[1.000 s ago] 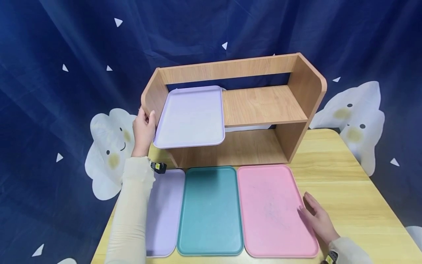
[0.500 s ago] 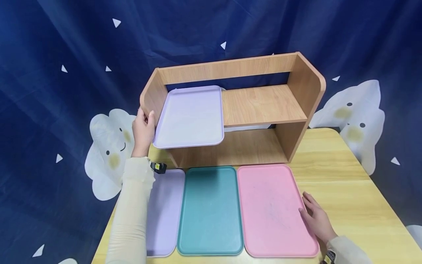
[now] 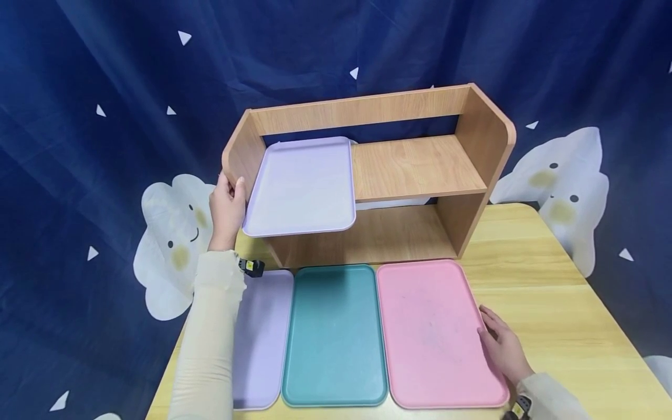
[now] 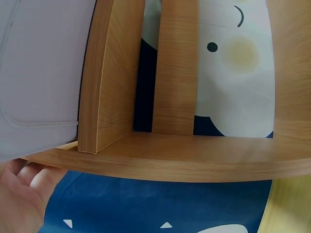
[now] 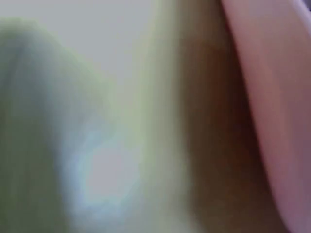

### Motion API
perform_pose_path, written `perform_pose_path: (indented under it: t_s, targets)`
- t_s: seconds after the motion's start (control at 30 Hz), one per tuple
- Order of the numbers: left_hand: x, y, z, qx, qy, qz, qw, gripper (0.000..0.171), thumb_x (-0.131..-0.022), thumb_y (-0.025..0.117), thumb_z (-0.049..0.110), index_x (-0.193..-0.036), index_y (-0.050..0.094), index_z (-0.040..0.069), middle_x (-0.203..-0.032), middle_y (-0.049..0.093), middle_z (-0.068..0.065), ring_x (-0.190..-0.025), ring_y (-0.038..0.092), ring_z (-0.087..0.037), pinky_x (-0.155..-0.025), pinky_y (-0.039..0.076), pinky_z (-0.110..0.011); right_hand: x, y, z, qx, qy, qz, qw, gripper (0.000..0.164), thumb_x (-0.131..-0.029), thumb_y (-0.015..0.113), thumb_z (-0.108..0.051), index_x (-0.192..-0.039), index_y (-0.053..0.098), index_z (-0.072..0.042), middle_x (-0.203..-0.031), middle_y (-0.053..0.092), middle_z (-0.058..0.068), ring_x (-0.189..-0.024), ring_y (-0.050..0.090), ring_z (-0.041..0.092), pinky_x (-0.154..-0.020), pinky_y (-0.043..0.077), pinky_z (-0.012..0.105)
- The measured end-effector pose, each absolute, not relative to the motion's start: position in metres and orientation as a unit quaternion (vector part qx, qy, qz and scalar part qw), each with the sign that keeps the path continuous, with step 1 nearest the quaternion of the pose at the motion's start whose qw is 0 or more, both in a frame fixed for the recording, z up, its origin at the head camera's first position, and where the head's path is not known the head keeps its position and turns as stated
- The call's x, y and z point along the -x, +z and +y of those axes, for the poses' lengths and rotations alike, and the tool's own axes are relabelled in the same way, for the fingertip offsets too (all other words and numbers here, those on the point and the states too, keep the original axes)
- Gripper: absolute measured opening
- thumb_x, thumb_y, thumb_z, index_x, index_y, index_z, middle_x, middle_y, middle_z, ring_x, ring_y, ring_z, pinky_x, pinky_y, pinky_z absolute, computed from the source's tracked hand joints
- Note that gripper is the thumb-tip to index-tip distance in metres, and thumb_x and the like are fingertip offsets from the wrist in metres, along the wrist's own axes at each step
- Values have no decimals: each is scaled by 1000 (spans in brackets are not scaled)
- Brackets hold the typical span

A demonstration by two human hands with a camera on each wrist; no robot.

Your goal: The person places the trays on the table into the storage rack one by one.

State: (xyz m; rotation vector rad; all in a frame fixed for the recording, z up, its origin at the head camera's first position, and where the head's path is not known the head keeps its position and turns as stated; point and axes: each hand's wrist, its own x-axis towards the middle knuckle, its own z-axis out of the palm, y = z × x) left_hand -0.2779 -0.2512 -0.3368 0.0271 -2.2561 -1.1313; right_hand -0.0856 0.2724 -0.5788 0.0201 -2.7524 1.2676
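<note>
My left hand (image 3: 227,213) grips the front edge of the left side panel of a wooden shelf unit (image 3: 420,166), thumb on the inner side and fingers on the outer. In the left wrist view, part of that hand (image 4: 26,194) shows beside the panel edge. A lilac tray (image 3: 301,186) lies on the upper board right beside the thumb, its front part jutting past the board. At the lower right, my right hand (image 3: 505,349) rests with loosely bent fingers against the right rim of a pink tray (image 3: 441,338). The right wrist view is badly blurred.
A teal tray (image 3: 336,338) lies on the wooden table (image 3: 556,303) left of the pink one. Another lilac tray (image 3: 262,338) lies further left, partly hidden by my left sleeve (image 3: 205,332). A dark blue curtain (image 3: 105,233) with cloud shapes hangs behind.
The head view has shifted very slightly. My left hand stays on the shelf panel, and my right hand has stayed beside the pink tray with its fingers a little nearer the rim.
</note>
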Motion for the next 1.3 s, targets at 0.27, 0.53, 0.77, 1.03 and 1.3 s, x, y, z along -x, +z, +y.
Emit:
perform_pose_path:
  t_s: [0.27, 0.53, 0.77, 1.03, 1.3]
  targets:
    - [277, -336, -251, -11, -432, -850, 300, 39, -97, 49, 25, -130, 52, 6, -124, 60, -18, -111, 59, -27, -94, 47, -40, 85, -562, 275, 38, 479, -877, 11, 48, -99, 47, -23, -136, 42, 8, -136, 43, 29, -111, 43, -10, -80, 33, -2]
    - [277, -335, -252, -13, -430, -848, 309, 37, -96, 50, 24, -127, 53, 4, -122, 61, -19, -110, 60, -28, -93, 47, -40, 81, -544, 269, 35, 479, -877, -1, 51, -100, 46, -26, -138, 39, 6, -136, 44, 28, -117, 50, 22, -78, 39, 2]
    - [276, -335, -251, -15, -437, -848, 300, 39, -97, 49, 26, -130, 52, 6, -124, 60, -18, -111, 59, -27, -94, 47, -39, 74, -537, 267, 51, 496, -866, 35, 48, -98, 50, -24, -136, 44, 4, -132, 47, 25, -93, 47, -20, -71, 46, 7]
    - [276, -336, -250, -19, -435, -847, 306, 38, -96, 49, 25, -128, 52, 4, -123, 61, -19, -110, 59, -28, -94, 47, -40, 66, -522, 268, 72, 512, -854, 57, 48, -97, 51, -27, -137, 45, 0, -116, 46, -30, -89, 52, -17, -69, 49, 12]
    - [277, -338, -250, -18, -436, -846, 308, 39, -96, 49, 26, -129, 52, 5, -124, 60, -18, -112, 59, -27, -95, 47, -39, 62, -491, 267, 100, 610, -784, 61, 49, -96, 54, -23, -139, 42, -2, -101, 56, -35, -85, 60, -10, -67, 51, 13]
